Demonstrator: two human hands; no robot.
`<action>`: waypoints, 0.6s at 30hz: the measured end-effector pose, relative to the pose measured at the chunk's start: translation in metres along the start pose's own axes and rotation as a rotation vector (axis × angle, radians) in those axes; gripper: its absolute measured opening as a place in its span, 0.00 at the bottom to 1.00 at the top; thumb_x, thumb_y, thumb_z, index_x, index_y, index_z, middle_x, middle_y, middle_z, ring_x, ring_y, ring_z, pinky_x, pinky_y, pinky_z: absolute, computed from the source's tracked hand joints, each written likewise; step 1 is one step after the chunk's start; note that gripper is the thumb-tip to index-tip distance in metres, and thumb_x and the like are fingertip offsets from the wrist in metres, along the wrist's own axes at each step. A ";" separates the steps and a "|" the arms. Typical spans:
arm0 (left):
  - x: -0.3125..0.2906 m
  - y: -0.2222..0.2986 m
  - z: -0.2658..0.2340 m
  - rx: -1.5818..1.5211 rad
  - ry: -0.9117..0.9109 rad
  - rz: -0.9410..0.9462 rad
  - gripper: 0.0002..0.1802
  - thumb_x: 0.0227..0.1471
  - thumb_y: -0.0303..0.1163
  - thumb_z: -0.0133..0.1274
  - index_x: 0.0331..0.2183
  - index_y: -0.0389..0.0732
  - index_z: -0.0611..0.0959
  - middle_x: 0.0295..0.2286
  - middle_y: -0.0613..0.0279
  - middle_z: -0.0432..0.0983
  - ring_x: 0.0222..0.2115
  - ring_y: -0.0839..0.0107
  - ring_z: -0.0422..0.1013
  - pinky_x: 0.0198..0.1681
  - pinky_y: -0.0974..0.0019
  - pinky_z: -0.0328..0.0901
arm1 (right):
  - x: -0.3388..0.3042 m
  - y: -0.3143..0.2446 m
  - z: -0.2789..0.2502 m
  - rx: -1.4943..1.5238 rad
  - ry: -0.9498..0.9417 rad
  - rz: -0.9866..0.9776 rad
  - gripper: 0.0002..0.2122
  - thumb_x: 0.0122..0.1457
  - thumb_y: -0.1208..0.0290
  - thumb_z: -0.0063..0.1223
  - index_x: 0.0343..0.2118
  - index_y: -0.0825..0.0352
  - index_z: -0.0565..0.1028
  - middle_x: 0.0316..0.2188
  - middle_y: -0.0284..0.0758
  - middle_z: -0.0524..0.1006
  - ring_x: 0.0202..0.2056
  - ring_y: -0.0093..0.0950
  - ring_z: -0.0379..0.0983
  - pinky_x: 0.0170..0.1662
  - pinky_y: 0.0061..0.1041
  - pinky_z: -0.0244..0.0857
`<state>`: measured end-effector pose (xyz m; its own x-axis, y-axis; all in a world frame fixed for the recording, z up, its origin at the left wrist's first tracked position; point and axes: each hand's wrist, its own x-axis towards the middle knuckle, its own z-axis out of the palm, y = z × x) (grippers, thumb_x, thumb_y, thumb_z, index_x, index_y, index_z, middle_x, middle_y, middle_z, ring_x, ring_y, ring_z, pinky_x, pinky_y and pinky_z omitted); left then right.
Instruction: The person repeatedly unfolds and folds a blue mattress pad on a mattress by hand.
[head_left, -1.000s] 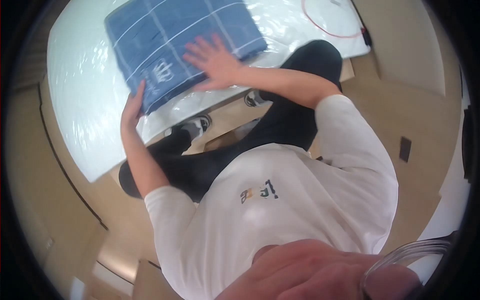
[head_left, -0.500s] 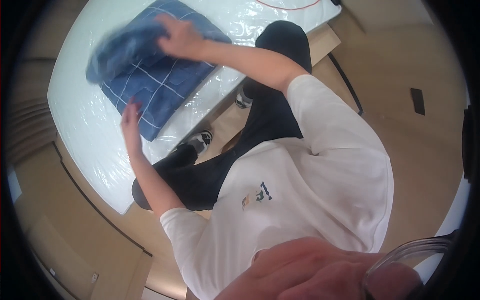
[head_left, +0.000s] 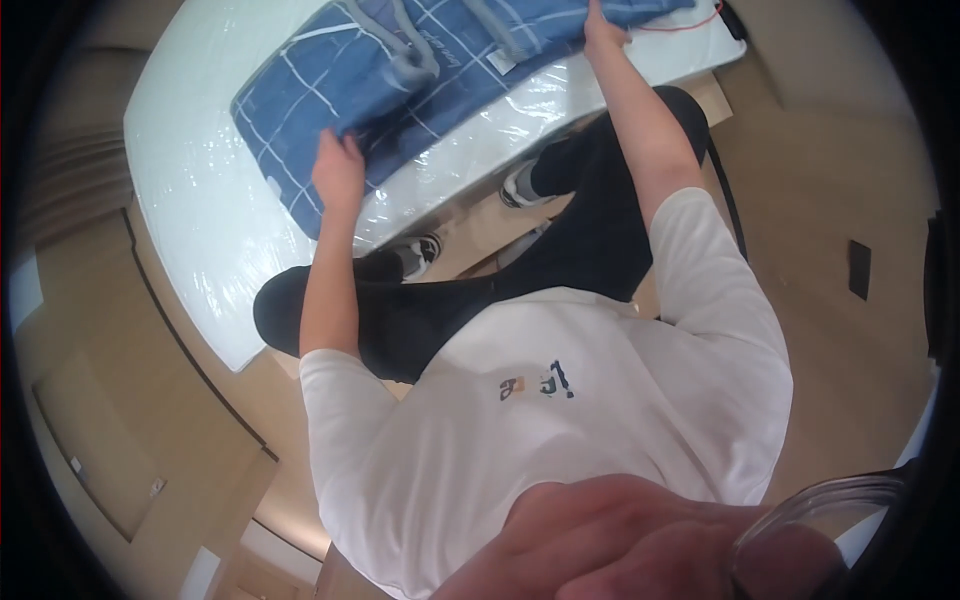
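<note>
Touching blue checked bedding (head_left: pixel 300 105): left hand (head_left: pixel 340 172), right hand (head_left: pixel 608 38); cannot tell either grip. Beneath, mattress (head_left: pixel 190 150) inside clear plastic wrap (head_left: pixel 470 135).

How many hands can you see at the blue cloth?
2. The left hand is at the left part of the blue cloth; the right hand is at its near edge, farther right. Some fingers are partly hidden.
</note>
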<state>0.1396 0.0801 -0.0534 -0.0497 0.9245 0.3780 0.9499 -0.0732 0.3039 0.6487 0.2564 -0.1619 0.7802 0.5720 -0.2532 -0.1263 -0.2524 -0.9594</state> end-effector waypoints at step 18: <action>-0.255 -0.510 -0.343 -0.038 0.175 -1.511 0.25 0.62 0.53 0.49 0.45 0.40 0.80 0.32 0.53 0.77 0.22 0.55 0.74 0.23 0.50 0.73 | -0.236 0.063 0.113 -0.362 -0.264 -0.580 0.44 0.53 0.49 0.66 0.53 0.89 0.56 0.48 0.64 0.72 0.52 0.57 0.71 0.56 0.42 0.65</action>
<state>-0.4379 -0.2468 -0.0047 -0.9754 0.0846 -0.2035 -0.0318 0.8597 0.5099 0.3878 0.1941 -0.1764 0.4808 0.8493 0.2178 0.5081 -0.0675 -0.8586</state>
